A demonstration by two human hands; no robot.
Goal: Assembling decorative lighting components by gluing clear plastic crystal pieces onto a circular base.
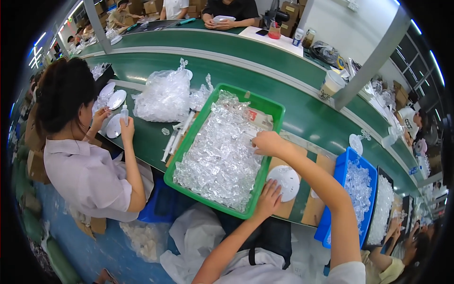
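Observation:
A green tray [215,208] heaped with clear plastic pieces [217,151] stands in front of me, tilted toward the left of the view. Over the tray's right side my right hand [268,143] has its fingers curled together at the pieces. What they pinch, if anything, is too small to tell. Just right of the tray, a white round disc [286,184] with small holes lies on brown cardboard. My left hand [268,199] grips this disc by its near-left edge, fingertips on its top.
A blue bin [326,222] of clear pieces stands to the right. Beyond the green tray lie a stuffed clear bag [163,97] and white glue syringes [172,142]. A co-worker [90,161] sits close on the left, holding a small bottle [124,113]. A metal post [373,57] rises at the far right.

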